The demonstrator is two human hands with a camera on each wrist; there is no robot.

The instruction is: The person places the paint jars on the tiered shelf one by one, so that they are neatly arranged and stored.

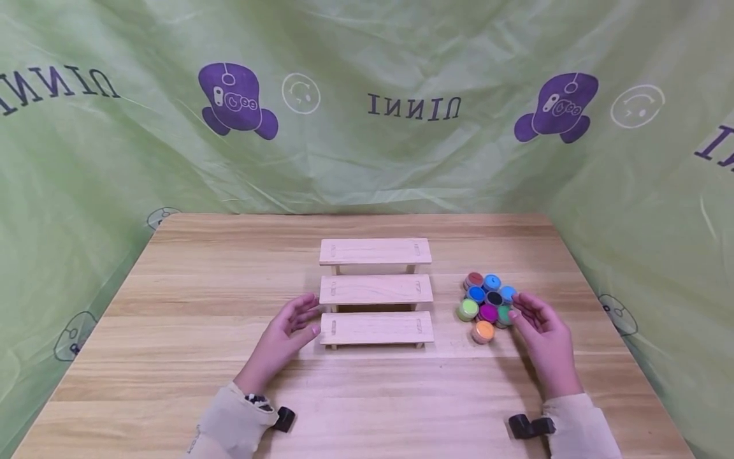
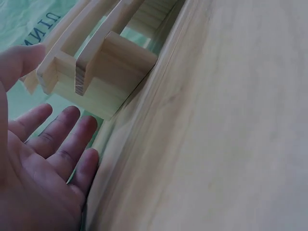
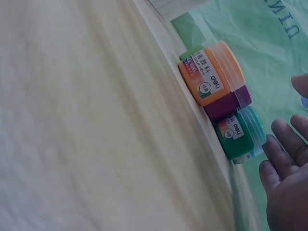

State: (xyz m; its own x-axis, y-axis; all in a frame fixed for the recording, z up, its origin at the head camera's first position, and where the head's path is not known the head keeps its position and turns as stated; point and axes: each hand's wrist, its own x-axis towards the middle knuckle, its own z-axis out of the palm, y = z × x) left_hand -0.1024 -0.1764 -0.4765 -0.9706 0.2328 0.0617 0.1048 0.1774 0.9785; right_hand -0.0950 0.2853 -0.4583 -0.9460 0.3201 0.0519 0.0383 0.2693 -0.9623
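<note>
A pale wooden stand of three stepped planks (image 1: pixel 375 290) sits mid-table. Beside its left end is my left hand (image 1: pixel 279 338), fingers loosely bent and holding nothing. The left wrist view shows the palm (image 2: pixel 38 178) facing the stand's end (image 2: pixel 103 79), thumb apart from the fingers. Right of the stand, small paint pots with clear lids are bunched together, among them an orange pot (image 1: pixel 483 331), a magenta pot (image 1: pixel 488 312) and a black pot (image 1: pixel 494 299). My right hand (image 1: pixel 549 344) is at the cluster's right side, nearest the green pot (image 3: pixel 236 135), fingers relaxed and gripping nothing.
The wood-grain table (image 1: pixel 395 401) reaches back to a green printed cloth (image 1: pixel 355 159), which also hangs along both sides. A black wrist device (image 1: pixel 285 419) is by the left sleeve, and another black device (image 1: pixel 530 427) by the right sleeve.
</note>
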